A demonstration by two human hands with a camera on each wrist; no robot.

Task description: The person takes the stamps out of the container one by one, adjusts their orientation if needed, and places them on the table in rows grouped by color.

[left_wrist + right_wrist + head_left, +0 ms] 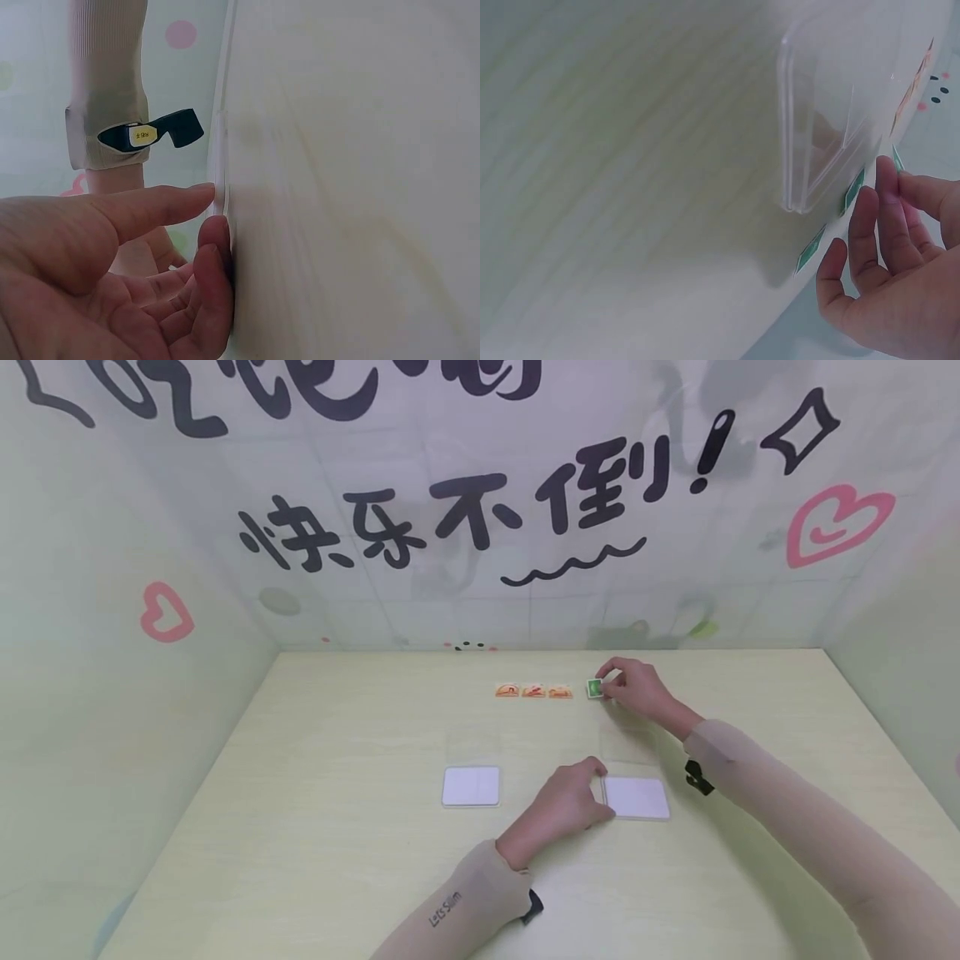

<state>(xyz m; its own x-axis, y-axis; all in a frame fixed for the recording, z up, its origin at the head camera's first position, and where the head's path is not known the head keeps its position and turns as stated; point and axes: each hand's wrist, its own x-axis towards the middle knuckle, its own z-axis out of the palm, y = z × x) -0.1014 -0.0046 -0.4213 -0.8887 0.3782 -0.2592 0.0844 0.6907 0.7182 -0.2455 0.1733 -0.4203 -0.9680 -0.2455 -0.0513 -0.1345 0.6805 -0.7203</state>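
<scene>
My right hand (637,689) pinches a small green-faced card (594,688) by its edge at the back of the table. The right wrist view shows that card (898,158) between thumb and index finger, with two more green cards (853,192) on the table beside the other fingers. My left hand (566,797) holds the left end of a shallow clear case (636,818) with a white card or sheet (636,797) in it. In the left wrist view, the left thumb (195,193) and curled fingers meet the case's thin edge (220,161).
Three orange-and-white cards (533,691) lie in a row left of the green card. A second clear case with a white sheet (470,786) lies to the left. Behind each case is a see-through plastic cover (472,742); one cover (786,120) stands near my right hand. Walls enclose the table (322,827).
</scene>
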